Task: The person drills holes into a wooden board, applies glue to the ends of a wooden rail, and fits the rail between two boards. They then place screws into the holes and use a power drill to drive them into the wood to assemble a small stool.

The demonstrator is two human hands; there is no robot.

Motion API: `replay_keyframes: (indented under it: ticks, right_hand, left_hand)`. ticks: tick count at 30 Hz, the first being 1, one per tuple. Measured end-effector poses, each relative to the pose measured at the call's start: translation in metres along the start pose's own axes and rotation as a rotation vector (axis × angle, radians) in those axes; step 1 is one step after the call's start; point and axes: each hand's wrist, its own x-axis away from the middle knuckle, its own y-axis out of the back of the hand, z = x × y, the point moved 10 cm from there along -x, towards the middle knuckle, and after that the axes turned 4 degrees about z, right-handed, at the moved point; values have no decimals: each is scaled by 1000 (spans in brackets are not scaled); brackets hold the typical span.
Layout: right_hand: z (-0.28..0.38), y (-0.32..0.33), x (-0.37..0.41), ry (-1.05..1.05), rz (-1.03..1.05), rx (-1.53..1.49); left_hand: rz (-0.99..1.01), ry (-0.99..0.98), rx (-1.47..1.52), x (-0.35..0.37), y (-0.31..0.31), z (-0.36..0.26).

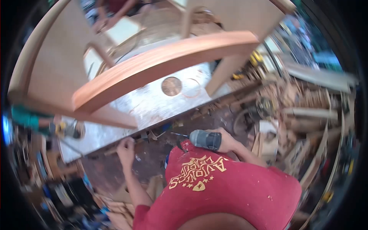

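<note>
My right hand (227, 140) is wrapped around a cordless drill (205, 138), held in front of my red shirt. Its long thin bit points left. My left hand (125, 148) is near the table's front edge with fingers curled together; anything pinched in them is too small to make out. Ahead of me on the metal-topped table (153, 111) stands a wooden furniture frame with broad side panels (63, 65). A curved wooden rail (165, 63) spans its near side. Neither hand touches the frame.
A green-sleeved person's arm (28, 117) is at left beside a yellow and black power tool (67, 129). Another person's hands (101, 23) show beyond the frame. Wood offcuts (306, 111) pile up at right, with a yellow tool (256, 58) near the table's far right.
</note>
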Motion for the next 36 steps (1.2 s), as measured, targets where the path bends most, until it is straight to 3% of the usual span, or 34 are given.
replay_keyframes:
  ticks: [2,3,4,6,10,11,12,13,16,17,20,25,28,31,36]
  right_hand:
    - [-9,-1,15,-140,28,50]
    - [-11,7,23,-75,-69,69]
    - [-16,16,31,-110,-122,83]
    - [-22,15,41,-178,-203,136]
    - [-57,66,97,-346,-450,84]
    - [-114,71,108,-240,-455,-1]
    - [-128,87,125,-200,-516,-174]
    - [-133,103,135,-163,-570,-351]
    - [-125,149,147,-103,-479,-861]
    - [-142,163,153,-103,-402,-924]
    - [-135,235,156,111,-469,-754]
    - [-174,308,166,152,-453,-795]
    - [-207,341,168,234,-323,-767]
    - [-223,364,171,151,-304,-718]
    - [-223,390,169,109,-365,-634]
  left_hand:
    - [283,153,23,13,-61,-34]
    - [390,77,54,17,-91,-54]
    - [509,148,116,24,-123,-64]
    - [568,86,324,27,-160,-77]
    - [593,-19,386,13,-203,-168]
    - [592,-56,407,11,-212,-187]
    - [606,-104,394,9,-222,-209]
    - [618,-145,378,8,-233,-231]
    - [654,-185,346,10,-283,-275]
    - [613,-208,379,10,-303,-284]
    - [531,-250,352,4,-358,-327]
    - [511,-118,485,-17,-425,-383]
    - [370,-420,140,-27,-461,-423]
    - [188,-422,258,-58,-507,-420]
    - [88,-141,519,-114,-560,-389]
